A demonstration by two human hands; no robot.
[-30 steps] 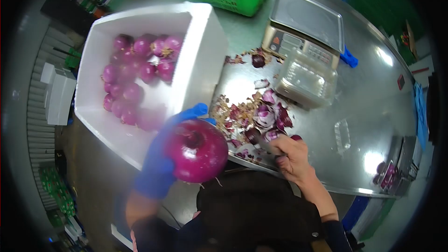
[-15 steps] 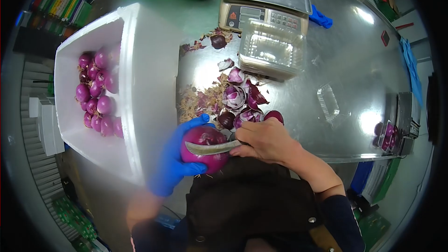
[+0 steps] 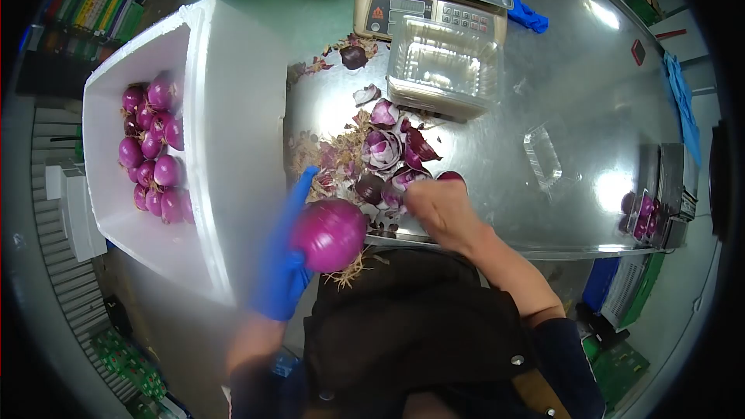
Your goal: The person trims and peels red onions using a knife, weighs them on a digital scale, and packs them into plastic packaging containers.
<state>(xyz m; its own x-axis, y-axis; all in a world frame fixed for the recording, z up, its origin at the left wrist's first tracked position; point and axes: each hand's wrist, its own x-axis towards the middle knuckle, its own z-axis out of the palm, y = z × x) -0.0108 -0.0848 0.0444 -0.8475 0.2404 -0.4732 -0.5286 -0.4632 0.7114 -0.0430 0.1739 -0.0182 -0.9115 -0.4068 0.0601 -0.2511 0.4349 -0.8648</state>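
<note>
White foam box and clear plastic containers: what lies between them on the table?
Onion peelings and a dark, round piece, as the head view shows.

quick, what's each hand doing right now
Left hand: gloved, holding a large red onion.
Right hand: bare, fingers curled closed; can't tell what, if anything, it grips.

Food-prep workplace: steel table (image 3: 574,186), countertop scale (image 3: 423,12), onion-filled foam box (image 3: 203,147).

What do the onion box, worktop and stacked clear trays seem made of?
The box looks like matte white foam, with thick walls and a rough rim. The worktop seems to be satin metal, probably stainless steel, given its grey sheen and bright glare. The trays are likely glossy plastic: see-through, ribbed sides.
</note>
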